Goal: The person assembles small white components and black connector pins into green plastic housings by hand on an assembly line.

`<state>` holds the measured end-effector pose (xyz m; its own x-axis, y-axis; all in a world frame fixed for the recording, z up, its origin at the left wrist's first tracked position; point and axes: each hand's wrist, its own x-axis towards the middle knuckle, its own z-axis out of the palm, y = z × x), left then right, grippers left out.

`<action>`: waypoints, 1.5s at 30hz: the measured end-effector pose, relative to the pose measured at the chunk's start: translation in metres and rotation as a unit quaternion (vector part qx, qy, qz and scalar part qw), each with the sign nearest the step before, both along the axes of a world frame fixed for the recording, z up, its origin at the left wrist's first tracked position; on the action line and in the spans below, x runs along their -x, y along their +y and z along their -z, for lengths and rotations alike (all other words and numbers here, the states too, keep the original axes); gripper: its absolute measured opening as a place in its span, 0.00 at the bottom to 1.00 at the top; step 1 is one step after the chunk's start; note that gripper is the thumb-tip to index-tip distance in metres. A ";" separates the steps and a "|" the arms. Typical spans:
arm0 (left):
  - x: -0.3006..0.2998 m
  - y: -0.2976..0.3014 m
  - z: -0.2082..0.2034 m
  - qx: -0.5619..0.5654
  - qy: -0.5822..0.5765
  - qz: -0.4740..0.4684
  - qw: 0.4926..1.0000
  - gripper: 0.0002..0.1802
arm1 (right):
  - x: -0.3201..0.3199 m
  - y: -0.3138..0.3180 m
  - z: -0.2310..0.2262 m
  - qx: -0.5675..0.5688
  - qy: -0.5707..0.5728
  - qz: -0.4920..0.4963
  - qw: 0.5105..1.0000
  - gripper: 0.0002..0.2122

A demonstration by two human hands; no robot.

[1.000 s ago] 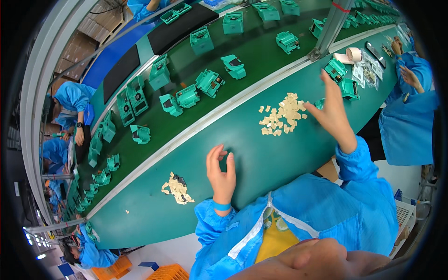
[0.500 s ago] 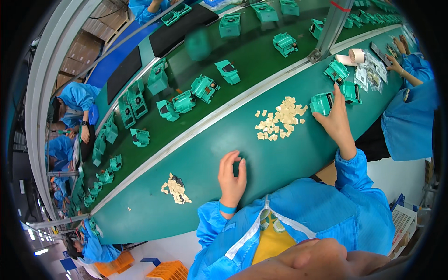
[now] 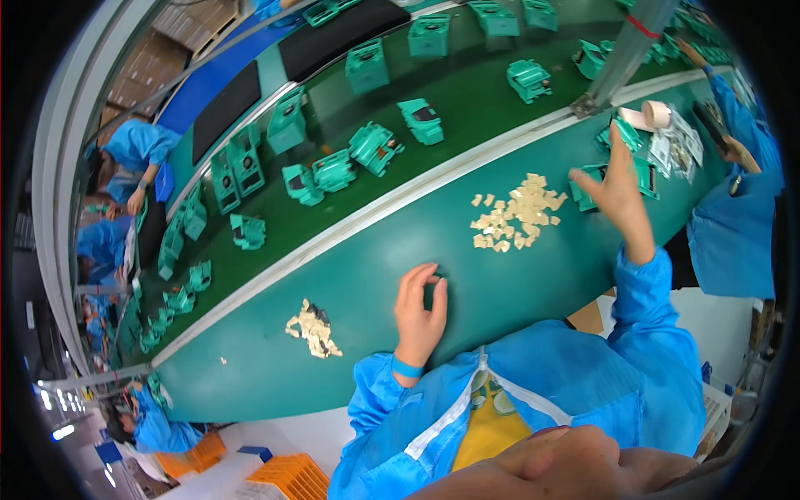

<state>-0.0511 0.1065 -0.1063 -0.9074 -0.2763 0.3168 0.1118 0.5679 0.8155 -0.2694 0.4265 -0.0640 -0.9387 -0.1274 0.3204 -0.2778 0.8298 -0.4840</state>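
Note:
My right hand (image 3: 623, 196) is above several green plastic housings on the bench's right side, thumb and index finger spread with nothing visible between them. One green housing (image 3: 592, 177) lies partly hidden behind the thumb and palm. By the index fingertip sits another housing (image 3: 629, 136), and a third (image 3: 647, 178) is just right of the hand. My left hand (image 3: 419, 321) hovers over or rests on the bench, which I cannot tell, fingers loosely curled and thumb apart, apparently holding nothing. A pile of small cream-coloured pieces (image 3: 521, 212) lies between the hands.
Beyond a pale metal rail (image 3: 358, 212), a dark green conveyor carries many green housings (image 3: 377, 148). A metal post (image 3: 621, 62) stands at the rail. A smaller cream pile (image 3: 315, 332) lies left. Tape rolls (image 3: 656, 114), clear bags (image 3: 677, 150) and a co-worker's arm (image 3: 737, 117) are right.
My right hand has come off the green housing it was touching and shifted farther away, fingers spread. My left hand keeps its curled pose. The view has turned slightly; conveyor housings have shifted.

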 end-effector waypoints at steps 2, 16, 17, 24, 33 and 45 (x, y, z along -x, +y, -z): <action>0.001 -0.001 -0.002 -0.013 -0.005 -0.007 1.000 0.17 | 0.049 -0.014 -0.016 0.002 0.087 -0.093 0.992 0.49; -0.008 -0.011 -0.014 -0.079 0.007 -0.032 0.996 0.17 | 0.149 -0.133 -0.034 -0.093 -0.158 -0.179 0.967 0.50; -0.007 -0.012 -0.014 -0.081 0.029 -0.045 0.995 0.16 | 0.110 -0.149 -0.055 -0.062 -0.167 -0.246 0.953 0.50; -0.006 -0.016 -0.018 -0.192 0.069 -0.108 0.973 0.18 | -0.063 -0.176 -0.079 -0.172 -0.203 -0.597 0.756 0.40; -0.004 -0.026 -0.069 0.018 -0.063 0.203 0.977 0.34 | -0.081 -0.110 -0.079 0.144 -0.272 -0.472 0.826 0.22; 0.003 0.018 -0.041 0.108 -0.112 0.097 0.983 0.41 | -0.125 -0.098 0.008 0.499 -0.504 -0.151 0.689 0.03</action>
